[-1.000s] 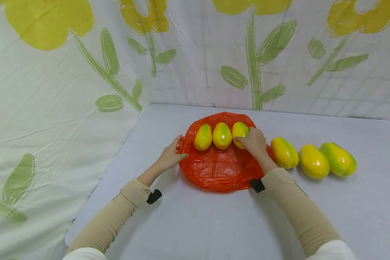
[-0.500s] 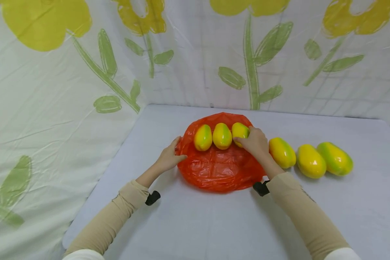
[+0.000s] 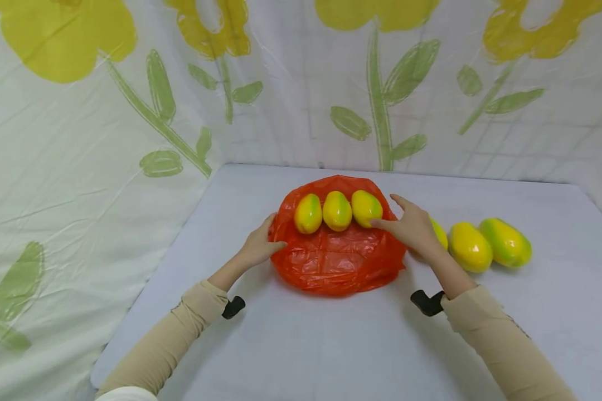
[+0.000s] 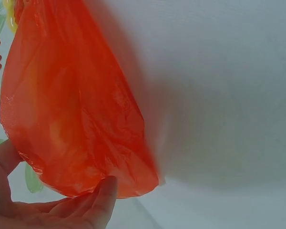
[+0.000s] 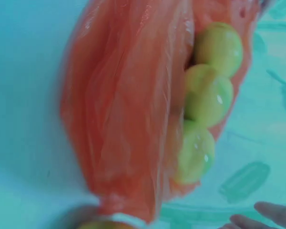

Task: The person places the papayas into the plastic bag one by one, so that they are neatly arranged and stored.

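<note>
A red plastic bag (image 3: 331,262) lies on the table with its mouth spread open. Three glossy yellow-green fruits, shaped like papayas, sit in a row in its mouth: the left one (image 3: 308,214), the middle one (image 3: 337,211) and the right one (image 3: 367,209). My left hand (image 3: 257,244) touches the bag's left edge, thumb and fingers spread, as the left wrist view also shows with the fingers (image 4: 102,202) against the plastic. At the bag's right side is my right hand (image 3: 415,227), thumb and fingers apart, thumb tip close to the right fruit, holding nothing.
More of the same fruit lie on the table (image 3: 321,340) to the right: one (image 3: 439,234) partly hidden behind my right hand, then two side by side, the nearer (image 3: 470,247) and the farther (image 3: 505,242). A flower-print curtain (image 3: 291,111) hangs behind and along the left.
My right hand has let go of the right fruit and drawn back to the right. That fruit stays in the bag's mouth. The left hand keeps its place at the bag's edge.
</note>
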`<state>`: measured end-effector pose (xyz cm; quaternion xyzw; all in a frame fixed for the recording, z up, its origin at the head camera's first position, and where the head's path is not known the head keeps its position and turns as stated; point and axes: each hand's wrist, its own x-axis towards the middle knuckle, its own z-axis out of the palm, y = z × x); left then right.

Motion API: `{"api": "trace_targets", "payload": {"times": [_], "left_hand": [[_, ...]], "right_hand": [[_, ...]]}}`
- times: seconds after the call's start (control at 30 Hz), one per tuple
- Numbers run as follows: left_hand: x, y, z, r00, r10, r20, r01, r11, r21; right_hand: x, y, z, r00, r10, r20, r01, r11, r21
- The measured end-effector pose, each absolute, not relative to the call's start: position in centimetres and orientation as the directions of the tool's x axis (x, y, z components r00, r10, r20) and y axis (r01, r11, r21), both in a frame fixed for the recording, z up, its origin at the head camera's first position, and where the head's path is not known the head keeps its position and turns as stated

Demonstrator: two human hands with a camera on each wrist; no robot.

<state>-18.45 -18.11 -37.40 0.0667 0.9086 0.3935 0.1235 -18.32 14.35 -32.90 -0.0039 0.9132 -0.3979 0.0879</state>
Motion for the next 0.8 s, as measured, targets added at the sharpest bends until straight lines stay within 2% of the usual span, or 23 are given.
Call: {"api": "trace_targets", "payload": {"times": [0.2,0.37,0.5,0.8], "left_hand": [[-18.4,-18.0,-37.4,-0.955,0.233,-0.182,0.03,0.688,0.725],[-18.4,-18.0,-37.7,-0.956,0.235,-0.178,0.034,0.686,0.727],[-18.5,-18.0,-37.7,-0.956,0.228,-0.184,0.024,0.685,0.728],[-18.5,-17.9,-37.6,-0.956,0.216,-0.196,0.008,0.691,0.723]], "right_hand": [[-16.3,17.9,-32.1,-0.987,-0.074,-0.146,0.048,0.726,-0.686],[-15.1,21.9,-31.8,-0.994,-0.013,-0.111,0.064,0.747,-0.662],[-14.6,25.4,-31.8,-0.993,0.072,-0.093,0.115,0.771,-0.626],[-13.4,31.2,-33.5,-0.966,0.212,-0.148,0.259,0.765,-0.59]]}}
